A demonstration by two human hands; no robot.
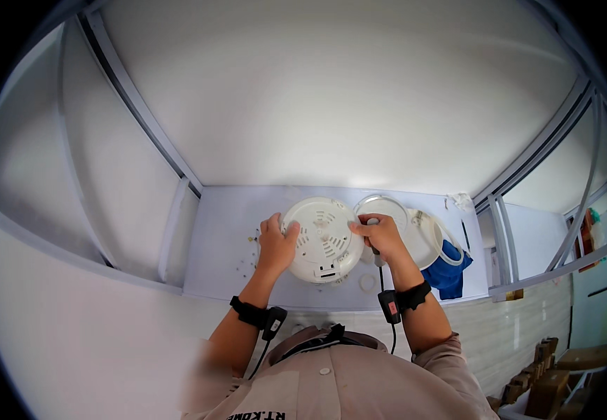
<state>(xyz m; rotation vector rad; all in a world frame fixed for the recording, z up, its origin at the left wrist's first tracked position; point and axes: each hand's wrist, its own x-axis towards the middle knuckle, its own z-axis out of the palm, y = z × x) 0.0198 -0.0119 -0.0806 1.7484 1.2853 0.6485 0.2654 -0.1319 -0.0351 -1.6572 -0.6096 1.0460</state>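
Note:
A round white plastic appliance base (323, 241), with vent slots in its face, is held over the table between my hands. My left hand (275, 241) grips its left rim, thumb on the slotted face and fingers at the side. At the opposite rim, the thumb of my right hand (382, 234) presses on the base. That same hand is closed round what looks like a screwdriver (377, 259), its grey handle in the palm and thin dark shaft pointing toward me. The underside of the base is hidden.
Several small screws or bits (240, 266) lie on the white table (212, 231) at left. To the right are a round ring-edged lid (391, 204), a white curved part (426, 241) and a blue cloth (450, 273). Framed panels (132, 105) enclose the table's sides and back.

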